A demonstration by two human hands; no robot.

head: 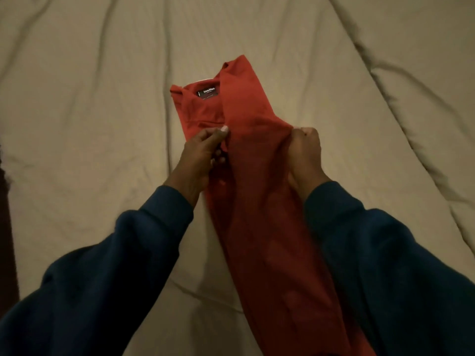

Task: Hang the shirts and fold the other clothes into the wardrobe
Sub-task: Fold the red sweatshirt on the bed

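Beige bedding point(102, 111) lies rumpled beneath both blue sleeves point(115, 265). Nearer me, the left hand point(203, 152) and right hand point(304, 150) each pinch the red garment point(257, 201), mid-fold (lengthwise, I'd judge); farther off, its label point(207, 93) shows. Next, probably: lay this flap flat.
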